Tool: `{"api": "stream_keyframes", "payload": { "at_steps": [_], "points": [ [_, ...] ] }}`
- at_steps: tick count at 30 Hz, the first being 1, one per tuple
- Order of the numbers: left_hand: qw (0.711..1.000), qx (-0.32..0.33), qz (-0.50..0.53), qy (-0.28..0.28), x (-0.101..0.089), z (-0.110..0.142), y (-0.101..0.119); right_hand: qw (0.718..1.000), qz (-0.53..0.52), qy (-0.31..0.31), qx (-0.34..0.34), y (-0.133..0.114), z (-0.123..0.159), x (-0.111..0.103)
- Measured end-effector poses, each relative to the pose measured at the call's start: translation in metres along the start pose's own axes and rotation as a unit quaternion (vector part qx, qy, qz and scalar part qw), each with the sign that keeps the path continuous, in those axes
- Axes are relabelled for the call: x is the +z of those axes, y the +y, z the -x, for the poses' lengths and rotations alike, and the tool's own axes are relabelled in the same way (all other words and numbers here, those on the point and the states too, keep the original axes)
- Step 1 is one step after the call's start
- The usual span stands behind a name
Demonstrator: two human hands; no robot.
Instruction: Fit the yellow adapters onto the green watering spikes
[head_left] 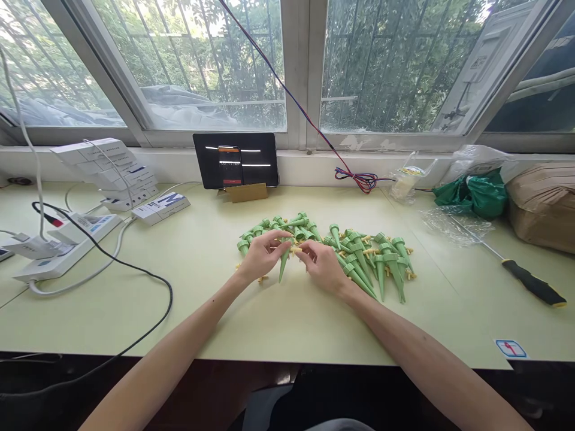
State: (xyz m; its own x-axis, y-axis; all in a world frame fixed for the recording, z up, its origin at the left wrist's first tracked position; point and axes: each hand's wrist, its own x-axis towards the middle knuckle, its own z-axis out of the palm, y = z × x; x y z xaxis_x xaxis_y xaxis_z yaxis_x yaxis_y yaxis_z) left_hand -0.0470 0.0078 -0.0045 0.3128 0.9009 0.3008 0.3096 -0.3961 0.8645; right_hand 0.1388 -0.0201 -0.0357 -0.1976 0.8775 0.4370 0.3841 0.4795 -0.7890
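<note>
My left hand is closed on a green plastic watering spike, its tapered tip pointing down toward the table. Close by on the right, my right hand pinches a small yellow valve at the spike's upper end. Whether the valve sits inside the spike or only touches it, I cannot tell. Beyond and to the right of my hands lies a loose pile of green spikes with ribbed caps, small yellow valves scattered among them.
A tablet with a phone before it leans near the window. White boxes and a power strip with cables lie left. At right are a screwdriver, a green bag and a brown package. Coiled wires lie behind.
</note>
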Motion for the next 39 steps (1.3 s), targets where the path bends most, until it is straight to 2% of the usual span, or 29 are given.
{"api": "stream_keyframes", "payload": {
  "at_steps": [7,14,25,33,39],
  "points": [
    [1.000,0.013,-0.007,-0.011,-0.0005,0.0004,-0.0011,1.000,0.010,-0.022,0.004,-0.0003,-0.0007,-0.0005],
    [1.000,0.004,0.006,-0.005,0.0001,-0.0002,-0.0016,1.000,0.010,0.009,0.013,-0.0026,-0.0008,-0.0004],
    [1.000,0.017,-0.008,-0.013,0.0003,-0.0001,-0.0035,1.000,0.025,-0.015,-0.001,0.0007,-0.0012,0.0004],
    [1.000,0.006,0.005,0.005,0.0005,-0.0006,-0.0024,1.000,0.015,0.001,0.003,-0.0006,-0.0006,-0.0002],
    [1.000,0.008,-0.007,-0.003,0.0004,-0.0001,-0.0033,0.999,0.034,-0.007,-0.006,0.0012,-0.0007,0.0003]
  ]
}}
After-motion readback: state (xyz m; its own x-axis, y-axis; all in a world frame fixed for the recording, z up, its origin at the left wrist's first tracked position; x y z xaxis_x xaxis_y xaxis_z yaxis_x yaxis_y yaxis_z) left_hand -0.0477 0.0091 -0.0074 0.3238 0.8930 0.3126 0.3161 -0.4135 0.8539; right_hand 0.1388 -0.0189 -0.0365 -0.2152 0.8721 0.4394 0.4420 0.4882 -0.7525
